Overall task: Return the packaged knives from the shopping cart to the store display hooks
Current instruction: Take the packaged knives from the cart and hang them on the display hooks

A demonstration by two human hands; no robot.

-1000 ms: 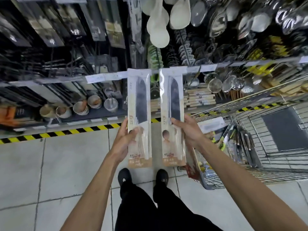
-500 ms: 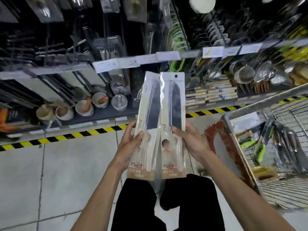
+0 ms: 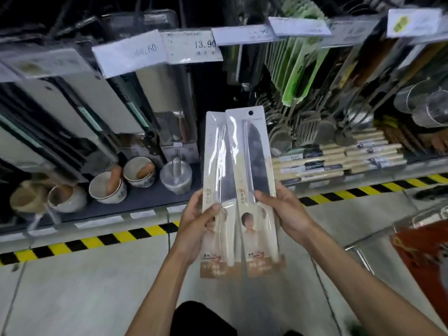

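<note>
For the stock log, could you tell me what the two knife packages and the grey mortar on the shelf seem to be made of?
The left knife package and right knife package look like glossy clear plastic over printed card: glare streaks, printed lower part. The grey mortar looks matte, likely metal or stone; I cannot tell which.

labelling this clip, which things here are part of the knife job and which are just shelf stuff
Job:
left knife pack, held by left hand
right knife pack, held by right hand

Just there:
mortar bowls
price tags
green packs
mesh strainers
</note>
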